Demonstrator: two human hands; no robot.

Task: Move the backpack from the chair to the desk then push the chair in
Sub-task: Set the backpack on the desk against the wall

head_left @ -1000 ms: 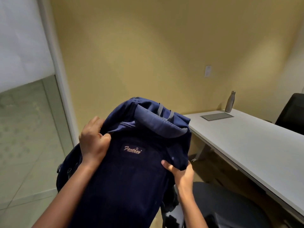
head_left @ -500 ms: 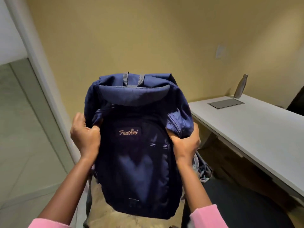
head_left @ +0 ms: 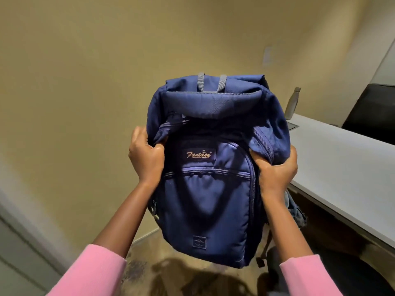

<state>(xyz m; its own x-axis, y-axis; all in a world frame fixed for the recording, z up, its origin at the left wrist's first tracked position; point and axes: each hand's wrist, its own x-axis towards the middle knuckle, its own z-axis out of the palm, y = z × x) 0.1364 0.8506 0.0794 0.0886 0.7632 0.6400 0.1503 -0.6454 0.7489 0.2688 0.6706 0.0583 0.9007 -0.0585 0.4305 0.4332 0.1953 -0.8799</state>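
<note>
A navy blue backpack point(head_left: 210, 189) with a "Fantasy" label hangs upright in the air in front of me, clear of the floor. My left hand point(head_left: 146, 157) grips its left side near the top zipper. My right hand point(head_left: 275, 171) grips its right side. The white desk point(head_left: 342, 174) runs along the right, its near edge just right of the backpack. The dark chair point(head_left: 346, 272) shows only as a dark seat at the lower right, below the desk edge and partly hidden by my right arm.
A metal bottle point(head_left: 292, 103) stands at the desk's far end against the yellow wall. A second black chair back point(head_left: 372, 114) sits beyond the desk at the far right. A glass partition frame point(head_left: 25, 242) runs along the lower left.
The backpack has been lifted off the chair and raised higher, now held upright and facing me. Both hands shifted to its sides. My view has turned toward the wall.
</note>
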